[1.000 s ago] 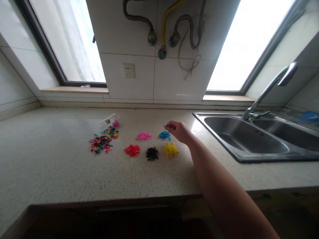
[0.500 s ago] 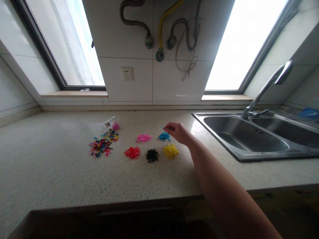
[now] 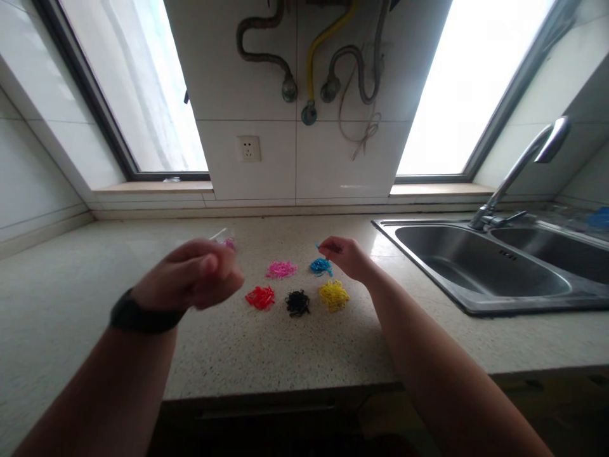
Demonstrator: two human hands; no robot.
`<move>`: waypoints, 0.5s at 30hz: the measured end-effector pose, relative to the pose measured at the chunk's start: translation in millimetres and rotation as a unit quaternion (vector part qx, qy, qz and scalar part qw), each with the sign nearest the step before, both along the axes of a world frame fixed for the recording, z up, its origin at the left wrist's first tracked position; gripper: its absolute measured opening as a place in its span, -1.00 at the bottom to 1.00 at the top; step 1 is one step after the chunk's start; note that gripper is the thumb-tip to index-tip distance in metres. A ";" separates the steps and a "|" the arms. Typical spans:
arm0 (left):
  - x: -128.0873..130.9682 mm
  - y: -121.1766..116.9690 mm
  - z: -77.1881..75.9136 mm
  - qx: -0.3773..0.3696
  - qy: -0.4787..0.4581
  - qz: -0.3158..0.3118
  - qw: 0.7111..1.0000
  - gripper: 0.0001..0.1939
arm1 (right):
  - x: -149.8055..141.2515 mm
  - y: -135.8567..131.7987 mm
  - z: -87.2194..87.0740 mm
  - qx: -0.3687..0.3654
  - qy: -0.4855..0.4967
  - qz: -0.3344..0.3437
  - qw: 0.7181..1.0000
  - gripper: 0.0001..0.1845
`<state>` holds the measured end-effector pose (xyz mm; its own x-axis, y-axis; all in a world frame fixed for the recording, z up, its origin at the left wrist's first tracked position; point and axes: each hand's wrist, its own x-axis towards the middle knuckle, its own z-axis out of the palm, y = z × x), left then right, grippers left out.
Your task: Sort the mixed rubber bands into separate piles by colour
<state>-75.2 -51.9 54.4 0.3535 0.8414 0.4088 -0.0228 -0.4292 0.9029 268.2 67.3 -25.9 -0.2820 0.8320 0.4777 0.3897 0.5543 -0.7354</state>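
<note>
Small sorted heaps of tiny bands lie on the speckled counter [image 3: 295, 343]: pink [image 3: 280, 270], blue [image 3: 321, 266], red [image 3: 260, 297], black [image 3: 297, 303] and yellow [image 3: 333, 294]. My right hand [image 3: 345, 257] hovers just above the blue heap, thumb and fingers pinched on a small blue band. My left hand [image 3: 193, 279], with a dark wristband, is raised over the counter left of the red heap. Its fingers are curled and blurred by motion, and it hides the mixed pile. A clear bag [image 3: 224, 237] with something pink peeks out behind it.
A double steel sink [image 3: 480, 266] with a tall tap [image 3: 521, 165] takes up the right of the counter. Behind are a tiled wall with a socket [image 3: 248, 148], hoses and pipes [image 3: 311, 63], and two windows. The counter's front edge runs below my arms.
My left hand has come into view from the lower left and risen over the mixed pile. My right hand stays pinched above the blue heap. The view has shifted slightly.
</note>
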 end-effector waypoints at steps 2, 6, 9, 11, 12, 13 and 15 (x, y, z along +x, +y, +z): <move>16.9 21.8 -11.3 -0.046 -0.061 -0.022 0.997 -0.53 | -1.0 0.0 -0.3 -0.008 0.014 0.007 1.000 -0.73; 25.5 49.6 -45.5 -0.032 -0.091 0.100 0.990 -0.65 | -3.6 -2.0 1.1 -0.021 0.035 0.010 0.999 -0.73; 16.5 47.8 -61.0 0.009 -0.028 0.159 0.987 -0.67 | -6.2 -6.4 5.9 -0.026 0.052 0.010 0.998 -0.72; 13.5 43.3 -63.8 0.034 0.026 0.181 0.983 -0.66 | -7.9 -10.2 10.2 -0.031 0.059 0.013 0.998 -0.72; 13.7 41.7 -63.8 0.046 0.059 0.185 0.980 -0.65 | -8.6 -12.2 12.4 -0.035 0.063 0.015 0.997 -0.72; 14.9 40.8 -63.5 0.061 0.095 0.187 0.976 -0.65 | -9.2 -14.1 14.4 -0.038 0.067 0.017 0.997 -0.72; 18.4 40.8 -62.9 0.096 0.161 0.188 0.964 -0.64 | -10.1 -17.4 17.7 -0.044 0.076 0.023 0.996 -0.73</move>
<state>-56.8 -11.1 -8.4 0.1734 0.8549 0.4890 0.4349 -0.5120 0.7408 258.1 50.0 -8.2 -0.2502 0.8606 0.4436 0.2454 0.4996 -0.8308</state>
